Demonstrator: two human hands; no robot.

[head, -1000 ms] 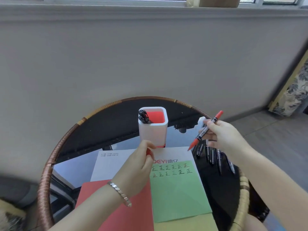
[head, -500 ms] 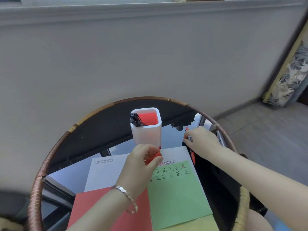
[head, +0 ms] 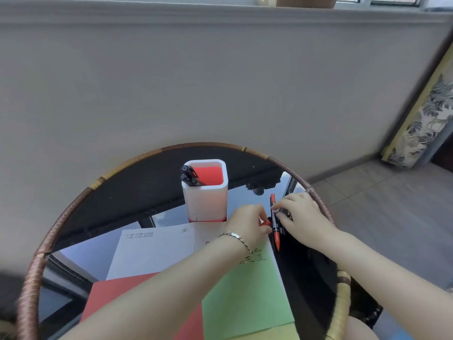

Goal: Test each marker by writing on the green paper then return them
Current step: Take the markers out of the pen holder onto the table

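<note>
Red marker lies right of the white cup; right hand pinches it, left hand pinches a red cap beside it.

Seemingly a home: rattan-rimmed glass table by a grey wall under a window, tiled floor

CCC mark on white sheet, 正 chars on green paper
</note>
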